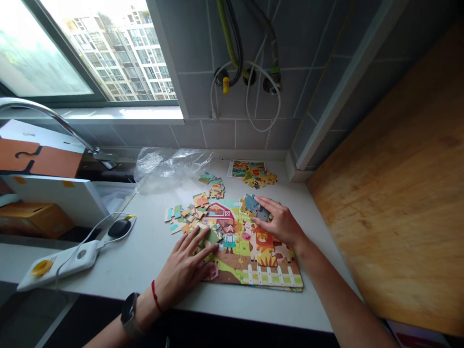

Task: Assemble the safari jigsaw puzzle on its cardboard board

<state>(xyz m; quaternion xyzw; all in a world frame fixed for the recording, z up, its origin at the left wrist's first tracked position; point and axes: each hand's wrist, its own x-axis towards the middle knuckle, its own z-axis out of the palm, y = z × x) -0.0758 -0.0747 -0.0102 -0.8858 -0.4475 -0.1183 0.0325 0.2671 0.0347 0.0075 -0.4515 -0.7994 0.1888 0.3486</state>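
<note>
Fingers, right hand (281, 223): clamped on a grey puzzle piece (258, 210), at the farm puzzle's (232, 263) upper part.
Fingers, left hand (186, 261): slightly apart over a green piece (213, 236); cannot tell if gripping.
Lion piece (266, 245): atop farm puzzle.
Card (237, 167): behind, near wall (250, 134).
Plastic bag (168, 169): behind, leftward.

1. Daylight is admitted by the window (90, 53) at upper left, where the sky (83, 7) is washed out.
2. Glare is thrown onto the sill (145, 114); glints are caught by the plastic bag (174, 164).
3. The tiled wall (308, 29) is left dim, the upper right corner nearly black.
4. Edges are stretched by wide-angle distortion.
5. Fine detail on the puzzle pieces (200, 199) is softened.
</note>
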